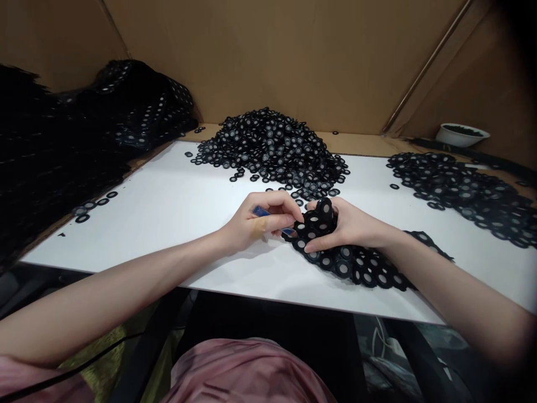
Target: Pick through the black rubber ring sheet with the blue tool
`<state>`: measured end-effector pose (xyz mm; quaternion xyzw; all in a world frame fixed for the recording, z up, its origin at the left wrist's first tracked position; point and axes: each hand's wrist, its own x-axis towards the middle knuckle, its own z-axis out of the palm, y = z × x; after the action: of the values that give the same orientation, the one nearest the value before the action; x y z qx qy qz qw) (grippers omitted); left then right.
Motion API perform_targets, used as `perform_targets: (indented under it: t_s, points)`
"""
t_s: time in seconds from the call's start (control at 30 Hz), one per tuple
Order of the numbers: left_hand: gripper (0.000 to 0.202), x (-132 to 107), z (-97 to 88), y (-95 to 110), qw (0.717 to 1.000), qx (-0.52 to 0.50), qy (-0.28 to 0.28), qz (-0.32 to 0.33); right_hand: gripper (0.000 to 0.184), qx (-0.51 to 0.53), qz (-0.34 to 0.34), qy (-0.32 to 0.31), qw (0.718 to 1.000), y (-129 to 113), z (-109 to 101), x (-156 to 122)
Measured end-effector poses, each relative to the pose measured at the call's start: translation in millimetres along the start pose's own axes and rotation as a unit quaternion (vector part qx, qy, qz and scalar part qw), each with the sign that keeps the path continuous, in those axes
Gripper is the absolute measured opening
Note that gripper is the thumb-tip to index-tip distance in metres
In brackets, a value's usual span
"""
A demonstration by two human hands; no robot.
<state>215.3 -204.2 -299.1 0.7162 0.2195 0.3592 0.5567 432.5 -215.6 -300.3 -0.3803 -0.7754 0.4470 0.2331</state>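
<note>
My left hand point(262, 219) is closed around a slim blue tool point(260, 211), its working end lying against the near-left edge of a black sheet of joined rings point(369, 267). What kind of tool it is cannot be made out. A tan strip wraps one finger of that hand. My right hand point(342, 224) grips the folded-up end of the sheet, thumb on the near side and fingers behind, mostly hidden. Pale round centres show in the sheet's rings. The rest of it lies on the white tabletop point(176, 224), partly under my right forearm.
A heap of loose black rings point(268, 143) stands at the back middle, and a second pile point(465, 190) spreads along the right. Dark perforated sheets point(142, 106) are stacked at left. A white bowl point(461, 134) sits back right. Cardboard walls point(272, 61) enclose the table.
</note>
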Motion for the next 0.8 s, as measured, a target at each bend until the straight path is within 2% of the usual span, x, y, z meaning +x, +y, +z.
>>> perform_targets:
  t_s: [0.17, 0.37, 0.47, 0.6, 0.67, 0.73, 0.8]
  points:
    - [0.008, 0.2, -0.1, 1.0, 1.000, -0.001, -0.018, -0.025, 0.038, -0.018, -0.027, 0.022, 0.999, 0.4, 0.3, 0.4]
    - [0.008, 1.0, -3.9, -2.4, 0.999, -0.002, -0.048, -0.023, 0.040, -0.016, -0.039, 0.006, 0.999, -0.4, 2.0, 0.9]
    - [0.009, 0.9, -4.1, -2.7, 0.998, 0.028, -0.058, 0.003, 0.040, -0.028, -0.045, 0.006, 0.999, -1.0, 1.5, 1.3]
    - [0.013, -1.2, -0.8, 1.8, 0.981, 0.131, -0.069, 0.124, 0.041, -0.029, -0.049, 0.003, 0.998, -1.0, 0.6, 1.7]
    - [0.016, -2.3, 1.2, 4.4, 0.969, 0.167, -0.074, 0.164, 0.042, -0.024, -0.048, 0.002, 0.999, -0.8, 0.5, 1.8]
    - [0.017, -2.5, 2.0, 5.4, 0.970, 0.167, -0.079, 0.157, 0.043, -0.022, -0.046, -0.001, 0.999, -0.6, 0.7, 2.0]
    - [0.015, -1.9, 1.4, 4.7, 0.982, 0.133, -0.077, 0.111, 0.042, -0.024, -0.046, -0.005, 0.999, -0.8, 1.1, 2.1]
